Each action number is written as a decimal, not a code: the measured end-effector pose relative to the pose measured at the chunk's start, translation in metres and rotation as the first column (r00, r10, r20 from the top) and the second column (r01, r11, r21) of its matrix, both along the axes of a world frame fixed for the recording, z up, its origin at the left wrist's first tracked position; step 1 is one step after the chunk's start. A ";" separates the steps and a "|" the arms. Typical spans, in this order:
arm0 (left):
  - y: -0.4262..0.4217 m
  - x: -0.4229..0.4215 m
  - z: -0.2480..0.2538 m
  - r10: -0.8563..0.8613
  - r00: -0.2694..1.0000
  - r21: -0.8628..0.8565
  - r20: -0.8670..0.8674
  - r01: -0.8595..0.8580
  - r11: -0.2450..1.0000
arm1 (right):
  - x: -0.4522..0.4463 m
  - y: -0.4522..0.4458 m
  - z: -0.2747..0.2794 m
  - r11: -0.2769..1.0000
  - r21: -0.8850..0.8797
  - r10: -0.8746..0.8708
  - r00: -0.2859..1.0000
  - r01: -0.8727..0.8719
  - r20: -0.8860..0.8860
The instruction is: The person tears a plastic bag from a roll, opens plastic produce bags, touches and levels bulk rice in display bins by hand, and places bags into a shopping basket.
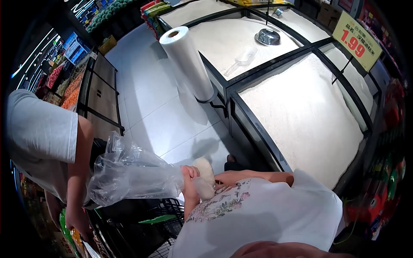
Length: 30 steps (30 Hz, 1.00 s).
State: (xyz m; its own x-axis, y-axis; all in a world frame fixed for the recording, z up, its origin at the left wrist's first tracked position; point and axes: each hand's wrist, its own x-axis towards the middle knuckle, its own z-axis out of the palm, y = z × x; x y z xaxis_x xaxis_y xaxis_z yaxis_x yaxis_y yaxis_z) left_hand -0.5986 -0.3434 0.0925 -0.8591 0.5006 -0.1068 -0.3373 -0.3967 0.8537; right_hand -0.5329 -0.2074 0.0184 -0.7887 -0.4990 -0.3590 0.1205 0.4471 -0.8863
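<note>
My left hand (189,182) is wrapped round the gathered neck of a clear plastic bag (133,176). The long loose end of the bag spreads out to the left. On the other side of my fist bulges the filled part, a rounded lump of whitish grain (204,173) that looks like rice, close to my embroidered white shirt. My right hand (220,178) is beside this lump, at its right side. Its fingers are mostly hidden, so their grip does not show.
Black-framed bins of white grain (301,116) stand to the right, with a clear scoop (243,59), a metal bowl (267,37) and a 1.99 price sign (357,41). A plastic bag roll (187,62) stands at the corner. Another person (41,129) leans over a shopping cart (165,219) at left.
</note>
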 end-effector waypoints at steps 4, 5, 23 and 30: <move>0.043 -0.056 0.000 -0.007 1.000 -0.023 -0.003 0.007 1.000 | -0.053 0.048 0.007 0.986 0.089 -0.144 0.989 0.141 0.019; 0.053 -0.069 0.003 -0.011 1.000 -0.032 -0.007 0.011 0.999 | -0.062 0.067 0.064 0.980 0.071 -0.193 0.975 0.185 0.113; 0.135 -0.278 -0.001 -0.164 0.979 -0.035 0.122 0.169 0.985 | -0.239 0.117 -0.023 0.884 -0.180 -0.448 0.893 0.432 -0.053; 0.134 -0.402 0.013 -0.384 0.921 -0.032 0.064 0.387 0.922 | -0.375 0.096 -0.033 0.384 -0.722 -0.334 0.815 0.576 0.473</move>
State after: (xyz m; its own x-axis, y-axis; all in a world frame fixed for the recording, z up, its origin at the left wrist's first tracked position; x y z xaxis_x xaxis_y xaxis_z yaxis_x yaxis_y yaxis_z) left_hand -1.0005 -0.2096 0.1056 -0.5928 0.7855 -0.1776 -0.5041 -0.1899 0.8425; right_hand -0.9080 -0.1112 -0.0149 -0.9518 -0.2371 -0.1944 0.3031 -0.6314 -0.7138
